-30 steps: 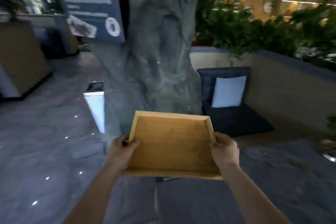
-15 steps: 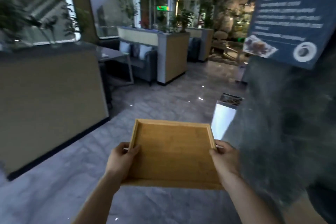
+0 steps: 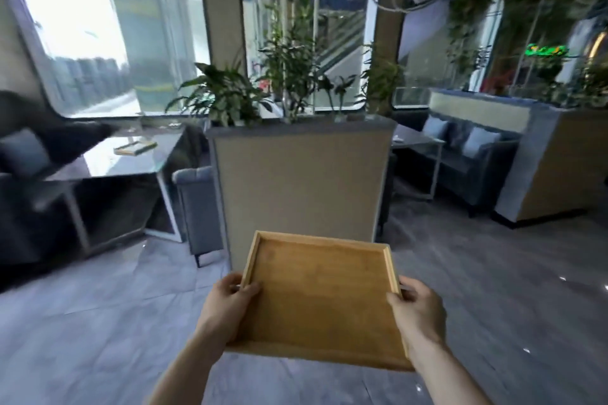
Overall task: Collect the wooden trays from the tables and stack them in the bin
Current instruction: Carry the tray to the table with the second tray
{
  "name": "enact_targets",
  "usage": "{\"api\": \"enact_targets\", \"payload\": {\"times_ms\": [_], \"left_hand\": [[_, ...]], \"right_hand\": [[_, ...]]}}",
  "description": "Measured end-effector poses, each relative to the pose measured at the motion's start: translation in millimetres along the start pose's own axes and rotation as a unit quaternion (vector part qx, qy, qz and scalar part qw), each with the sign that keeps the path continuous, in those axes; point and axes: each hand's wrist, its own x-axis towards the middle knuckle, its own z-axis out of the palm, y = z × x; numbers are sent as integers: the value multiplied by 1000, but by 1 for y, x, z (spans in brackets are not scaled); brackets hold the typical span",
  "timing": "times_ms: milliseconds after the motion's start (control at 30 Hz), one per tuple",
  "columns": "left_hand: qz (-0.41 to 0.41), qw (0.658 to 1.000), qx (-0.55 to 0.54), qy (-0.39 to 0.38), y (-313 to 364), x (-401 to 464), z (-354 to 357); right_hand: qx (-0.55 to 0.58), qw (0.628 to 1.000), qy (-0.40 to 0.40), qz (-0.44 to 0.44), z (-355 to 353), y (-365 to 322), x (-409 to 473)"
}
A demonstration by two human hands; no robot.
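One empty wooden tray (image 3: pixel 320 297) is in carry, left hand (image 3: pixel 227 304) and right hand (image 3: pixel 416 309) each clamped on a side rim; another seems left on the bench (image 3: pixel 108 163), and no bin shows yet

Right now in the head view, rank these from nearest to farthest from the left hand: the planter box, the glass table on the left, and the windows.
1. Planter box: straight ahead, just beyond the wooden tray that the left hand grips.
2. Glass table: farther back, on the left.
3. Windows: farthest, along the back wall.
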Motion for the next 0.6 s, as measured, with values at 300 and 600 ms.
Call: {"api": "enact_targets", "payload": {"times_ms": [300, 600], "left_hand": [[-34, 985, -45, 165, 17, 146, -108], [-56, 961, -107, 250, -27, 326, -255]], "right_hand": [[7, 982, -171, -75, 222, -108, 90], [4, 959, -264, -106, 510, -176, 116]]}}
